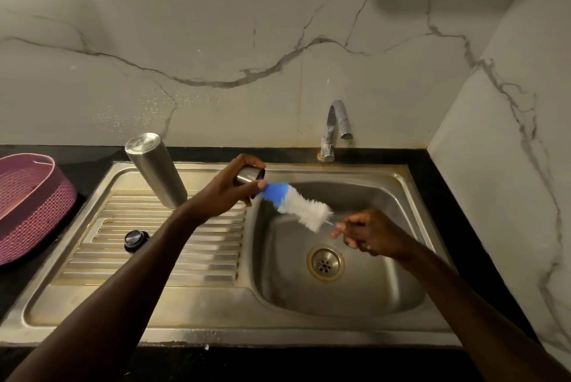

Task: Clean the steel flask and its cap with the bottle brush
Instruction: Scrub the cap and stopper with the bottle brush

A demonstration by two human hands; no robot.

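Note:
The steel flask stands upside down on the ribbed drainboard, left of the basin. My left hand grips the steel cap above the basin's left edge, its opening turned to the right. My right hand holds the thin handle of the bottle brush. The brush has a blue tip and white bristles, and the blue tip sits at the cap's mouth. A small black stopper lies on the drainboard.
The sink basin with its drain lies under my hands. A chrome tap stands at the back, with no water running. A purple woven basket sits on the black counter at the far left. Marble walls close the back and right.

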